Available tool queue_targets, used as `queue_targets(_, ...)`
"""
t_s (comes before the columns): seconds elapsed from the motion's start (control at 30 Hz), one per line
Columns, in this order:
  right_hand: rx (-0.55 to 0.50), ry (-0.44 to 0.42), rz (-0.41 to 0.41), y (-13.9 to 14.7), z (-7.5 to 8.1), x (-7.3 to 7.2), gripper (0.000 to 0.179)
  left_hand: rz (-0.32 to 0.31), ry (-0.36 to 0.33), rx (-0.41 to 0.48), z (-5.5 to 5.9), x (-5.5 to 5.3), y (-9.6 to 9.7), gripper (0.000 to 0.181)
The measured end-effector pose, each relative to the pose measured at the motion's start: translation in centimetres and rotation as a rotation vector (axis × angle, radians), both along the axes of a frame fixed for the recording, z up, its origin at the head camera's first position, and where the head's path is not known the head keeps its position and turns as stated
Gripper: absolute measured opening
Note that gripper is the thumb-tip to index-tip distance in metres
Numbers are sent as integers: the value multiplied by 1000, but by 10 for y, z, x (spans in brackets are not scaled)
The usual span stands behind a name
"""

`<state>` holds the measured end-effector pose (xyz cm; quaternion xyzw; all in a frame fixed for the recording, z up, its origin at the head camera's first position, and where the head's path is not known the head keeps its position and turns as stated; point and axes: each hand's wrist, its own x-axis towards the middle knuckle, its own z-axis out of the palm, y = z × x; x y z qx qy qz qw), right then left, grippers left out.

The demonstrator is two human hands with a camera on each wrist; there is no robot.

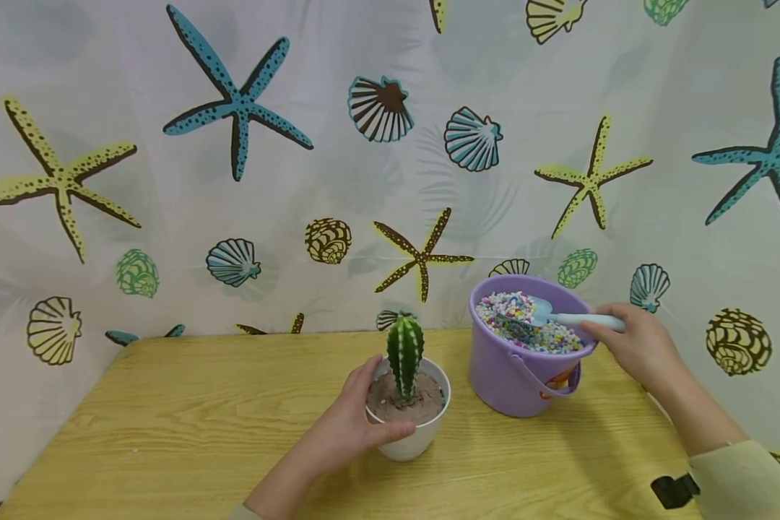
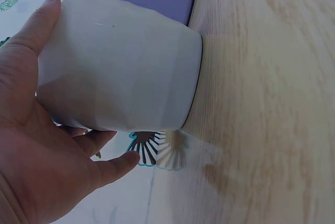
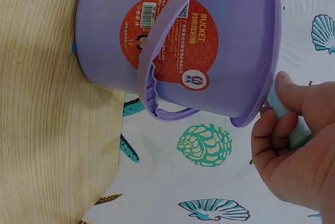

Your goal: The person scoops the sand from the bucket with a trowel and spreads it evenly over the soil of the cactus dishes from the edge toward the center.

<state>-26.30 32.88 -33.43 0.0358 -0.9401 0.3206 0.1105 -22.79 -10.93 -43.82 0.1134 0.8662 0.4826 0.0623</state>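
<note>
A green cactus (image 1: pixel 405 357) stands upright in brown soil inside a white pot (image 1: pixel 408 448). My left hand (image 1: pixel 343 432) grips the pot from the left, thumb along the near side and fingers toward the back; in the left wrist view the pot's smooth wall (image 2: pixel 120 67) fills the middle. To the right is a purple bucket (image 1: pixel 502 379) nearly full of small multicoloured beads (image 1: pixel 562 338). My right hand (image 1: pixel 640 347) holds the handle of a pale blue scoop (image 1: pixel 588 319) over the bucket's rim. Beads are heaped on the scoop's blade, which lies at the bead surface.
Both pots stand on a light wooden table (image 1: pixel 201 404). Behind hangs a white curtain (image 1: pixel 338 166) printed with starfish and shells. The bucket's handle (image 3: pixel 152 51) hangs down its near side, across a red label (image 3: pixel 204 41).
</note>
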Motion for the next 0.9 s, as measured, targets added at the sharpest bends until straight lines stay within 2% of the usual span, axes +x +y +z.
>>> queue_targets(0.4, 22, 24, -13, 3, -2, 8, 48, -16, 15, -3, -1, 2, -3, 126)
queue_targets(0.9, 12, 7, -35, 2, 0, 14, 48, -8, -1, 11, 0, 3, -2, 127)
